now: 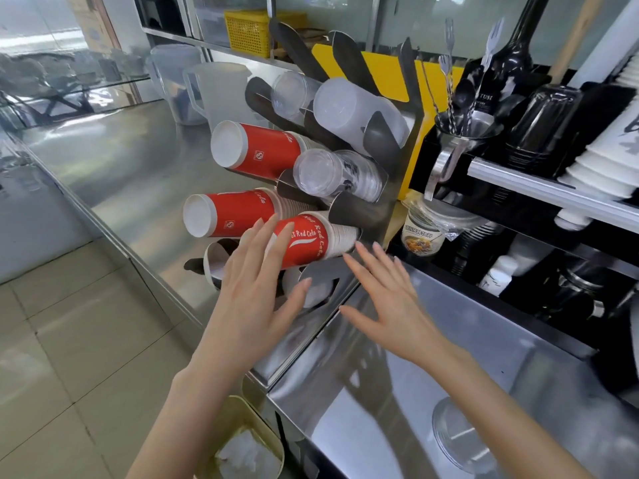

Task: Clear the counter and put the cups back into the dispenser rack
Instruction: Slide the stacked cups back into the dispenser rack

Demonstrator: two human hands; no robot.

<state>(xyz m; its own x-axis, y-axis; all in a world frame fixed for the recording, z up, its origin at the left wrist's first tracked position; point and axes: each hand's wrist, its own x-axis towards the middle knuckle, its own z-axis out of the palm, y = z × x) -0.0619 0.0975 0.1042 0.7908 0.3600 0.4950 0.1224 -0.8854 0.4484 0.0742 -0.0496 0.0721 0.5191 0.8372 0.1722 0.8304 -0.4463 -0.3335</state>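
the rack (387, 202) is a shiny metal stand with curved slots, and it stands on the counter (114, 160) in the middle of the view. stacks of cups lie on their sides in the slots, with their bottoms pointing to about 9 o'clock.

at 11 o'clock from the middle of the rack lies a red stack (256, 150). below it, toward 8 o'clock, lies a second red stack (228, 214). a third red stack (311, 238) sits just right of that one, low in the rack, with white words on its side. a clear stack (328, 174) lies between the red ones. higher up, at 12 o'clock, are a small clear stack (290, 93) and a big cloudy stack (349, 112).

the left hand (256, 299) is flat and spread wide. its fingertips touch the bottom end of the third red stack, and the grip is not closed on anything. the right hand (387, 302) is also open with its fingers spread. its fingertips are just below the rim end of the same stack, near the rack's plate. i cannot tell if they touch it.

at 3 o'clock from the rack is a black shelf (518, 202) with a metal cup of forks (463, 129), black cups (539, 126) and white cups (608, 157). a small jar (420, 233) stands just right of the rack. two cloudy jugs (207, 91) stand on the counter at 10 o'clock. a yellow basket (247, 32) sits up at 12 o'clock. a bin (242, 444) is down at 6 o'clock on the floor side.
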